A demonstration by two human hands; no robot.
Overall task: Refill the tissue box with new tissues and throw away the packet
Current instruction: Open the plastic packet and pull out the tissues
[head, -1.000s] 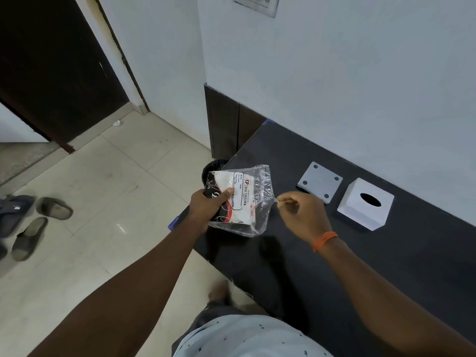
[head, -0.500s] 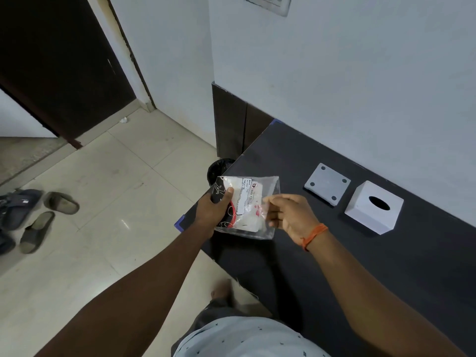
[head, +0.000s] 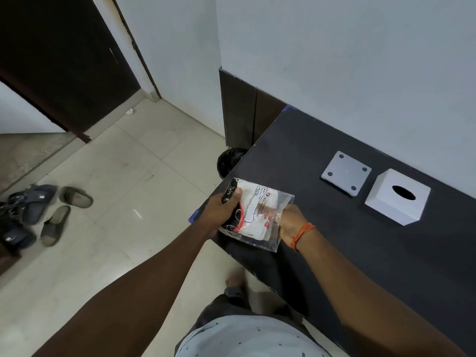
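left hand point(head: 219, 211) grips the packet point(head: 253, 217), right hand point(head: 289, 221) has fingers inside pinching tissues — a hard tug could rip them or scatter some off the desk point(head: 360, 253).

One tissue packet point(head: 255, 213), one tissue box point(head: 396, 195), two hands point(head: 219, 211)

Left hand point(head: 218, 212) grips tissue packet point(head: 253, 215); right hand point(head: 289, 221) reaches inside.

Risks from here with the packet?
1. The right hand is reaching into the packet held at the table edge; tissues could spill onto the floor.
2. The left hand pinches only one end, so the thin plastic may slip.
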